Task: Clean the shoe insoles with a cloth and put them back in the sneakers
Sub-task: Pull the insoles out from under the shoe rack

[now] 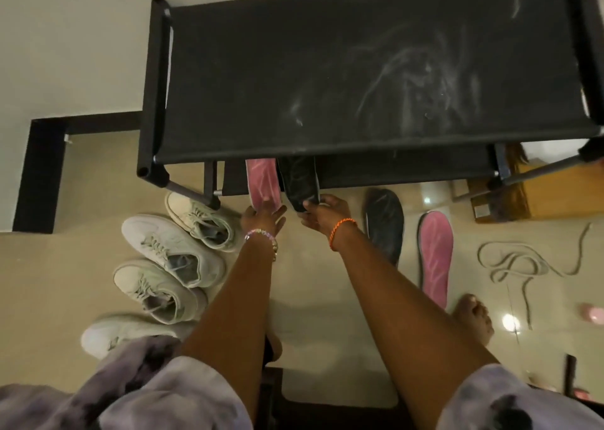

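Person stands over a black fabric shoe rack [359, 70], both arms reaching down to its front edge. Left hand [263, 215] holds the near end of a pink insole [263, 181], fingers curled under it w/ thumb on top; the far end runs under the rack's front edge. Right hand [322, 212] pinches the near end of a black insole [299, 178], also tucked under that edge, right beside the pink one.

Two more insoles lie flat on the floor [310, 282], right of the hands: a 2nd black insole [384, 223] and a 2nd pink insole [434, 256], side by side, not touching. Loose laces [523, 263] further right. Four white sneakers [173, 250] in a row on the floor, left of the left hand, near the rack's front-left corner.

No cloth visible, so can't tell if wiping is done.

Handling, my guess: insoles are light, thin, bendy foam, so they'll flop if held by one tip only. Better to take at heel end or mid-length, thumb on top. Not fragile, not slippery. Refit prob. needs toe-first slide into the sneaker, other hand steadying the shoe.
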